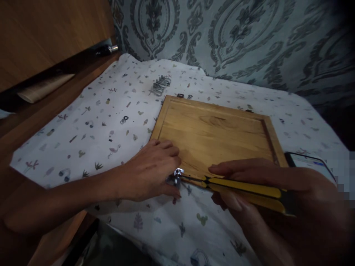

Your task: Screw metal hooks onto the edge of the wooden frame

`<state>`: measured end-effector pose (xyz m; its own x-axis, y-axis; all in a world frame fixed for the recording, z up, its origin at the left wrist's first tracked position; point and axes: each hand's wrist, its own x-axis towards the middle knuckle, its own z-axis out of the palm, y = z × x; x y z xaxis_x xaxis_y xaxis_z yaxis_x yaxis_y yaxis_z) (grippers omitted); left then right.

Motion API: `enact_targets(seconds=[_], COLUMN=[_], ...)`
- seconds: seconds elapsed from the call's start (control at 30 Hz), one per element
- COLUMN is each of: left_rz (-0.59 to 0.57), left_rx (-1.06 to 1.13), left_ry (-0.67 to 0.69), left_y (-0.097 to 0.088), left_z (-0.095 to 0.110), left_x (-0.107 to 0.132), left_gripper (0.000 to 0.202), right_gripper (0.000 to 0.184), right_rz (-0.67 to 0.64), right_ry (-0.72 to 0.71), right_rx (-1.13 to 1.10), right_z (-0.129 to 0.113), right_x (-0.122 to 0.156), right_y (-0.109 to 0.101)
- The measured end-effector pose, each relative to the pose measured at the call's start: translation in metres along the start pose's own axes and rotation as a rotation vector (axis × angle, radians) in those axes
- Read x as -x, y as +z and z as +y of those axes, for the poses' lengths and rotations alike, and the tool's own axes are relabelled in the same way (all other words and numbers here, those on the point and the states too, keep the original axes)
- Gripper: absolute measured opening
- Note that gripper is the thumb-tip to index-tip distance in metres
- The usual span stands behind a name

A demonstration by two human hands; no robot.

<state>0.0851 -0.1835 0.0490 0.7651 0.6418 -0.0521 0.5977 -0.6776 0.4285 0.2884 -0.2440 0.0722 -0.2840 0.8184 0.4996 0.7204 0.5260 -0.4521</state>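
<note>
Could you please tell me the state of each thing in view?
Framed wooden panel: lying, recessed face up
Yellow-handled screwdriver: in the right grip, tip at the metal fitting
Metal fitting: at panel's edge, by left grip
Smartphone: screen lit
Metal pieces: clustered
Patterned tablecloth: spread

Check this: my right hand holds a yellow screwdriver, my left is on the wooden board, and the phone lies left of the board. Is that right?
Not quite: the phone lies right of the wooden board, not left, as the head view shows. The right hand does hold the yellow screwdriver, and the left hand is on the board.
</note>
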Motion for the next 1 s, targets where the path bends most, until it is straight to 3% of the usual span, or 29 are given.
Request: enact_targets(seconds=[0.1,0.23,0.37,0.6,0.8,1.0], left_rz=[-0.003,0.005,0.016,0.031,0.014,0.014], left_rx=[-0.004,-0.009,-0.009,0.008,0.001,0.011], left_ry=[-0.009,0.001,0.003,0.017,0.009,0.01], left_y=[0.001,0.001,0.002,0.004,0.0,0.002], left_z=[-0.001,-0.001,-0.002,-0.003,-0.002,-0.003], left_x=[0.0,0.0,0.0,0.001,0.001,0.001], left_gripper=[0.041,0.041,0.041,0.04,0.04,0.039], right_gripper=[0.009,0.025,0.032,0.016,0.026,0.034], right_rz=[0.113,0.121,0.0,0.086,0.117,-0.011], right_ry=[0.162,0.193,0.174,0.024,0.152,0.101], right_rx=[-0.161,-0.337,-0.431,-0.401,-0.57,-0.523], right_z=[-0.002,0.003,0.009,0.006,0.005,0.014], right_x=[0.003,0.005,0.005,-0.009,-0.01,0.002], right_y=[0.005,0.006,0.001,-0.001,0.003,-0.003])
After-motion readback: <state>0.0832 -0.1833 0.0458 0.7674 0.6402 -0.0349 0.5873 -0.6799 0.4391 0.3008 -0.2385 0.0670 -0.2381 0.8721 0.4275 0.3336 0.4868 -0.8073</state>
